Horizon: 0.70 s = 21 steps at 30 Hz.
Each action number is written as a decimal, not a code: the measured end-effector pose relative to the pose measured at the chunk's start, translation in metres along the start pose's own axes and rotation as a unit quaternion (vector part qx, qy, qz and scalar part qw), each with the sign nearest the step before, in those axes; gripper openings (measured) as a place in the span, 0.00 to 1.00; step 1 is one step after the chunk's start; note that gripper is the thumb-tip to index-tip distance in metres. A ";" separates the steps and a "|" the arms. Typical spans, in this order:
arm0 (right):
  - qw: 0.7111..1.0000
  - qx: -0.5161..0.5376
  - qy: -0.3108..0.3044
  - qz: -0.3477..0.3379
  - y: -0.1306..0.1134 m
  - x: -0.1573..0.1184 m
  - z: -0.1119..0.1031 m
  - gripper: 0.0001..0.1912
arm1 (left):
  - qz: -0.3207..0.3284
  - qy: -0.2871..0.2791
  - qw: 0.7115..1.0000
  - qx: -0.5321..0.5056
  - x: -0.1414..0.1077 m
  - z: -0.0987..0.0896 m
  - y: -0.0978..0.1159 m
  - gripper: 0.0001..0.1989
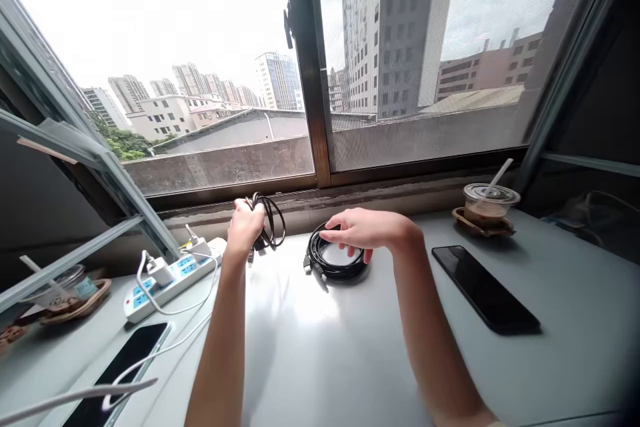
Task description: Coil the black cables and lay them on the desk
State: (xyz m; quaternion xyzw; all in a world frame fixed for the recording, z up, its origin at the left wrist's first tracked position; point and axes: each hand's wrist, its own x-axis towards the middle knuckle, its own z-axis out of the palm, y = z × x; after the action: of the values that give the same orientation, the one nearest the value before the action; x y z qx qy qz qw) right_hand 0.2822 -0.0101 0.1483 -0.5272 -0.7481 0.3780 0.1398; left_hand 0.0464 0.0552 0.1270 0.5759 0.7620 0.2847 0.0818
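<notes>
My left hand (pixel 245 227) is closed around a small looped black cable (pixel 274 223), held up near the back edge of the white table, with its connectors hanging below the fingers. A larger coiled black cable (pixel 343 270) lies on the table to the right of it, its connector ends at the coil's left front. Over the right back part of this coil is my right hand (pixel 355 230), palm down, fingers apart and pointing left. Whether its fingertips touch the coil cannot be made out.
On the right are a black phone (pixel 485 288) and a lidded cup (pixel 490 203) in a cardboard holder. At left lie a power strip (pixel 175 280) with white plugs and cords, another phone (pixel 120 373) and a second cup (pixel 65 287). The window frame (pixel 320 113) borders the back.
</notes>
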 end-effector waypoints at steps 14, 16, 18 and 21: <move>0.925 0.142 0.269 -0.229 -0.005 0.006 -0.009 0.21 | 0.236 0.024 0.926 -0.293 -0.130 0.022 0.089 0.18; 0.916 0.167 0.286 -0.225 -0.001 0.004 -0.011 0.15 | 0.243 -0.020 0.910 -0.335 -0.126 0.021 0.089 0.18; 0.915 0.160 0.293 -0.227 0.002 0.003 -0.013 0.14 | 0.240 -0.078 0.879 -0.404 -0.116 0.016 0.087 0.17; 0.920 0.132 0.284 -0.236 0.006 -0.002 -0.015 0.16 | 0.183 -0.177 0.841 -0.477 -0.098 0.009 0.082 0.17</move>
State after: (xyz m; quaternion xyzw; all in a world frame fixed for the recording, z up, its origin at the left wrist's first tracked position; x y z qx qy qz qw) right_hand 0.2965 -0.0049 0.1546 -0.3967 -0.7232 0.2641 0.4999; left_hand 0.1505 -0.0184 0.1433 0.6356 0.3852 0.5161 0.4258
